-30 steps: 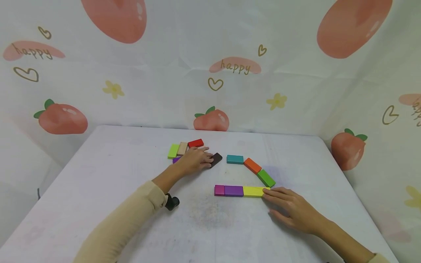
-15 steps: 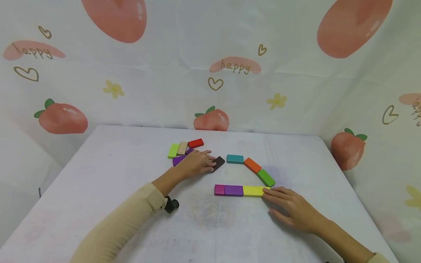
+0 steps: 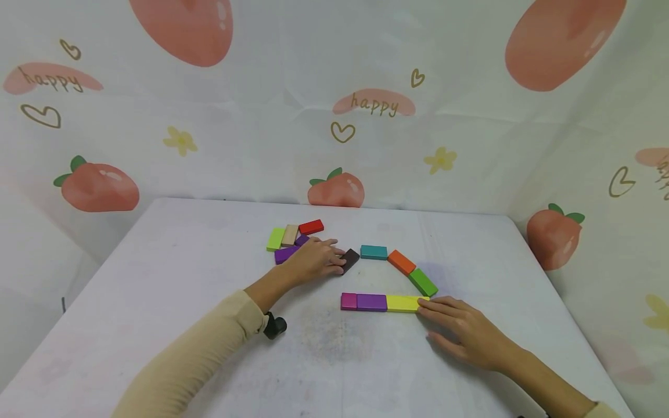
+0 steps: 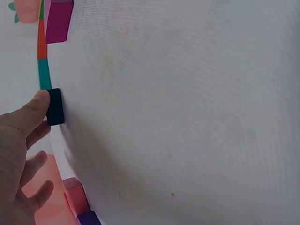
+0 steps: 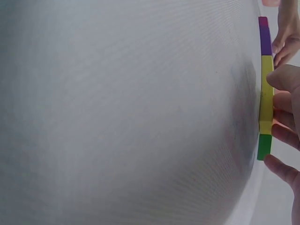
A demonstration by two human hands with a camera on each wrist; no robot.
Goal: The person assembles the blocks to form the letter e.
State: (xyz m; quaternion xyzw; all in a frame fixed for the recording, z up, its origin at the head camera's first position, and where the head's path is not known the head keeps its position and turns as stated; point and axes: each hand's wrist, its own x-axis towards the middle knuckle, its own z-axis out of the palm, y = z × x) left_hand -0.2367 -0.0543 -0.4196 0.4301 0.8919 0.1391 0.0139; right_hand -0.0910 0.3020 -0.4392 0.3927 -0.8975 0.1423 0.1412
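My left hand (image 3: 315, 259) pinches a black block (image 3: 351, 259) between thumb and fingers, low over the table, its far corner close to the teal block (image 3: 373, 252). The thumb lies along the black block in the left wrist view, with a finger behind it. Beyond the teal block, an orange block (image 3: 402, 262) and a green block (image 3: 423, 282) curve down towards the right end of a yellow block (image 3: 402, 303). A purple block (image 3: 371, 302) and a small magenta block (image 3: 349, 301) continue that straight row leftward. My right hand (image 3: 467, 334) rests its extended fingertips on the yellow block's right end.
Left of and behind my left hand lie a lime block (image 3: 276, 239), a tan block (image 3: 290, 235), a red block (image 3: 311, 227) and purple blocks (image 3: 286, 255), partly covered by the hand. A patterned cloth (image 3: 251, 151) hangs behind the white table (image 3: 172, 278).
My left hand has slid the black block a little to the right and towards me, nearer the teal block. More of the purple blocks shows behind it. The right hand has stayed still.
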